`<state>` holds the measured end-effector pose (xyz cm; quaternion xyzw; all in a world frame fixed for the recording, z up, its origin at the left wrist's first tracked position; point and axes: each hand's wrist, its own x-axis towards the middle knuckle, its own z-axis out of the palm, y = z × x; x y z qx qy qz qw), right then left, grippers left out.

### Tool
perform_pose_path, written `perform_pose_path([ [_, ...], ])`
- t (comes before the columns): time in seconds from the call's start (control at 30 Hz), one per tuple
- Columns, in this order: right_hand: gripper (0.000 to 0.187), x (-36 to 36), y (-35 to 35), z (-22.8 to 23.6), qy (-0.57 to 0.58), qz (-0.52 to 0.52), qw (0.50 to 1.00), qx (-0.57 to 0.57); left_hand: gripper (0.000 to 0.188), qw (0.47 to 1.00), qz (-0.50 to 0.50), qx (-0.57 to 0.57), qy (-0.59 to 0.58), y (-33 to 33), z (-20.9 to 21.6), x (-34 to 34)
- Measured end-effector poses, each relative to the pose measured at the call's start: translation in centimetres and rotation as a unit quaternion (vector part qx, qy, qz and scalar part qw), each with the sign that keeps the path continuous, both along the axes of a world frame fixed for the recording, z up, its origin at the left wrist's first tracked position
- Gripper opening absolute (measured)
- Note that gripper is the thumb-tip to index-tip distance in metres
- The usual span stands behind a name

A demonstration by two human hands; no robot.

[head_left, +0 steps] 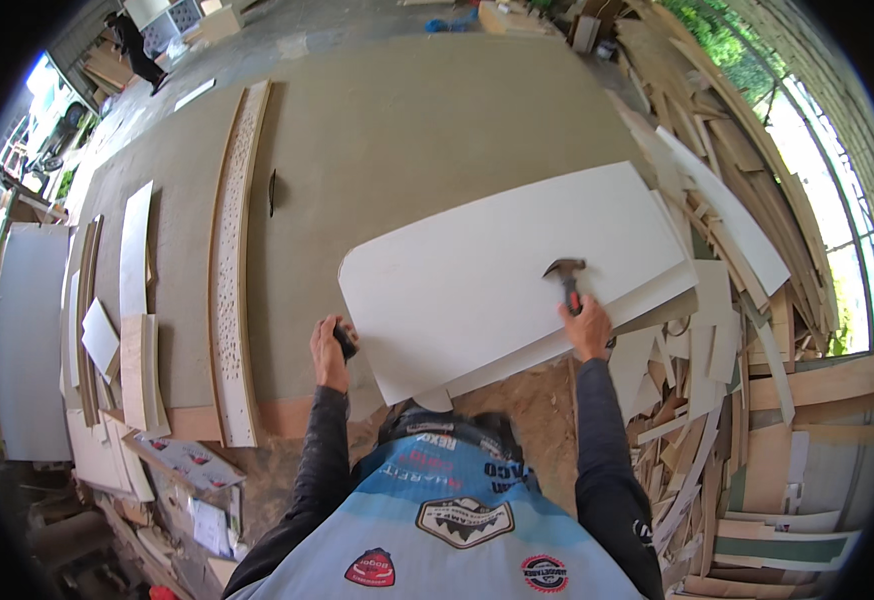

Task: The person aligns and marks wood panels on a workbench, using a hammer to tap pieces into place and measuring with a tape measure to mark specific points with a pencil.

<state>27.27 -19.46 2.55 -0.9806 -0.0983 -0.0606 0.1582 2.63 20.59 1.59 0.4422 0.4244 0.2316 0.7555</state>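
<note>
My right hand (588, 328) is closed around the dark and red handle of a claw hammer (570, 286). The hammer's head points away from me, over the right part of a large white panel (467, 275). One far left corner of that panel is rounded. Another white piece (647, 303) shows under its near right edge. At the panel's left edge, my left hand (328, 352) is closed on a small black object (345, 341); its kind is hard to make out.
The panel lies on a wide brown-grey work surface (397, 130). To the left are a long board with many holes (232, 250), a thin dark strip (273, 192) and narrow white boards (136, 250). Wood offcuts (727, 180) pile up at right. A person (135, 48) stands far left.
</note>
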Motion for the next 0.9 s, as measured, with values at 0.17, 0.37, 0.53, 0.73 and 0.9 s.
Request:
perform_pose_path([
  [0.17, 0.044, 2.5, 3.3, 2.3, -0.184, 0.033, 0.982, 0.027, 0.022, 0.998, 0.059, -0.016, -0.021, -2.9, 2.5, 2.2],
  [0.37, 0.056, -5.1, 17.4, 5.3, 0.124, 0.391, 0.842, 0.351, 0.023, 0.984, 0.018, -0.119, -0.133, -8.8, 5.9, 6.0],
  [0.53, 0.055, -7.0, 22.6, 5.1, 0.113, 0.513, 0.817, 0.238, 0.012, 0.962, 0.003, -0.188, -0.198, -8.7, 4.4, 5.2],
  [0.73, 0.053, -3.5, 22.6, 3.5, 0.082, 0.572, 0.799, 0.17, 0.012, 0.989, -0.109, -0.069, -0.067, -5.8, 3.7, 3.8],
  [0.9, 0.054, 3.0, 22.6, 2.0, -0.02, 0.528, 0.846, 0.067, 0.024, 0.979, 0.013, 0.175, 0.107, 1.3, -2.9, 3.8],
])
